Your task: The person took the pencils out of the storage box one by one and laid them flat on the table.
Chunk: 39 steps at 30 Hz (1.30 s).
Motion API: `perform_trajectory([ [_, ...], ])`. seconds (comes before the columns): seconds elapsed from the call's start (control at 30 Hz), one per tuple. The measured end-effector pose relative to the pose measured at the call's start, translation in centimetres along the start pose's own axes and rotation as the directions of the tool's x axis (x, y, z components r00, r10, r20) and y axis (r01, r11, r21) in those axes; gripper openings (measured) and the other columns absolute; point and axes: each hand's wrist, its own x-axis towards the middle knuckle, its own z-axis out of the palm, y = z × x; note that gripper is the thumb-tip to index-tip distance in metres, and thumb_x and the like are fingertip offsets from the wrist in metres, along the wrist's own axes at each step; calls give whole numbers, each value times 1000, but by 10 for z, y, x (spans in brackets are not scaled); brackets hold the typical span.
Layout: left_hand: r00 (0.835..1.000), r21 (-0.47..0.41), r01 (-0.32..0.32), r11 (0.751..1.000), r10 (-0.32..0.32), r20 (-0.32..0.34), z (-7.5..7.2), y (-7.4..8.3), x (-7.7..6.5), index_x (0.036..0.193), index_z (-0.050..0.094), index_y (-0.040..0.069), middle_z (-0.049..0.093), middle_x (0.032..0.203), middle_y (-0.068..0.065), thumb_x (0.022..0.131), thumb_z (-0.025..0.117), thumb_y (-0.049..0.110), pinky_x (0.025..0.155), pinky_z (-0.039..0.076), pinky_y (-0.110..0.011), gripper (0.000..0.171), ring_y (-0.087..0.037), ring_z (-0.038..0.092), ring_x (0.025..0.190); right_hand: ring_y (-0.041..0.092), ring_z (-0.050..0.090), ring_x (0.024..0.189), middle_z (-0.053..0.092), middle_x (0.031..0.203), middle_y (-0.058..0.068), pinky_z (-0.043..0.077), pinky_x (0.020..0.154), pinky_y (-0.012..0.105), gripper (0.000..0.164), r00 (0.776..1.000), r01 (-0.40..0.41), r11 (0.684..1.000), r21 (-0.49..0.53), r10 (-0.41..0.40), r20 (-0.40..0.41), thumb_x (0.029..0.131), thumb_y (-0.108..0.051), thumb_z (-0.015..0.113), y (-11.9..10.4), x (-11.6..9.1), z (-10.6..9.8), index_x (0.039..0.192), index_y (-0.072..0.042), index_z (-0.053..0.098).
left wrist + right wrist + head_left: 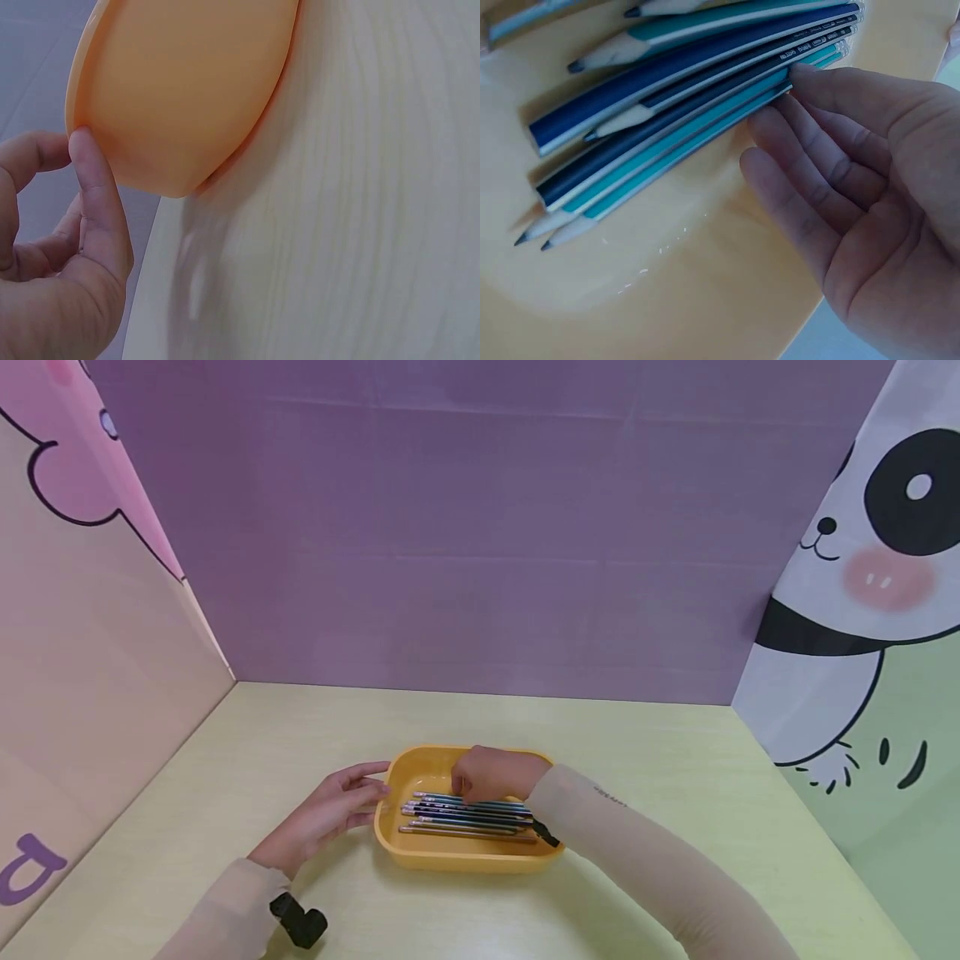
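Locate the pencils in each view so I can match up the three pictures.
Head: the pencils lie below centre, inside the yellow tray.
Left wrist: none visible; the left hand holds the tray's rim at upper left.
Right wrist: across the upper part, with the right hand at their right.
Shared landmark: the tray, visible in all three.

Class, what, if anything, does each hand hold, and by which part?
Left hand holds the yellow tray by its rim. Right hand touches a teal pencil toward its eraser end; whether gripped cannot be told.

The table (300,722) is pale; a yellow tray (472,862) sits there.
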Motion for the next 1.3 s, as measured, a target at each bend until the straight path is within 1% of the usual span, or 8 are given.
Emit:
perform_trajectory([
  [0.13,1000,0,-3,1000,3,4,0,0,0,151,35,-5,56,120,-18,102,59,14,83,58,-30,58,-20,63,101,7,58,81,70,100,-7,52,78,21,16,1000,-10,1000,3,10,-3,91,-8,72,0,1,0,107,-11,76],
  [0.3,1000,0,2,1000,-2,-1,-1,-1,1,150,36,-5,56,119,-17,101,59,13,82,58,-30,57,-20,63,100,10,53,72,67,88,-5,47,68,21,11,1000,-18,1000,-2,18,6,91,-6,70,-3,2,0,97,-12,77],
  [0.5,1000,-3,4,1000,-4,-2,-1,-2,1,150,36,-5,57,118,-17,101,59,13,82,58,-30,57,-20,63,100,11,52,71,61,83,-7,45,66,21,5,999,-38,999,-16,38,16,92,-8,70,-5,1,1,91,-12,73],
  [0.67,1000,-5,0,1000,0,8,-1,-3,1,151,35,-5,57,119,-18,101,59,13,83,58,-30,58,-20,63,100,12,51,69,56,77,-5,43,63,22,9,999,-37,999,-12,37,32,92,-7,69,-4,1,1,85,-13,68],
  [0.83,1000,-13,3,1000,-2,14,-2,-4,2,151,34,-6,57,120,-19,101,59,13,83,58,-30,59,-20,63,100,11,54,73,60,82,-7,48,68,21,2,998,-40,999,-1,40,40,92,-10,70,-4,1,-2,93,-12,71],
  [0.93,1000,-19,10,1000,-10,11,-2,-4,3,151,34,-6,57,118,-18,101,59,13,82,58,-29,59,-20,64,99,11,55,75,63,85,-8,50,71,22,5,999,-30,1000,7,29,42,92,-13,70,-4,0,-5,97,-11,72],
  [1.1,1000,-21,14,1000,-14,14,-3,-5,3,151,34,-6,58,117,-17,101,59,14,82,58,-29,59,-20,64,98,11,56,78,64,87,-7,51,74,23,4,999,-15,1000,16,15,43,93,-15,70,-2,0,-8,96,-13,71],
  [1.3,1000,-21,14,1000,-14,17,-2,-5,3,151,33,-6,59,117,-17,101,59,15,82,58,-29,60,-20,64,98,11,57,79,64,88,-9,51,75,23,4,999,-12,999,33,10,51,94,-19,70,1,-2,-11,94,-15,70],
])
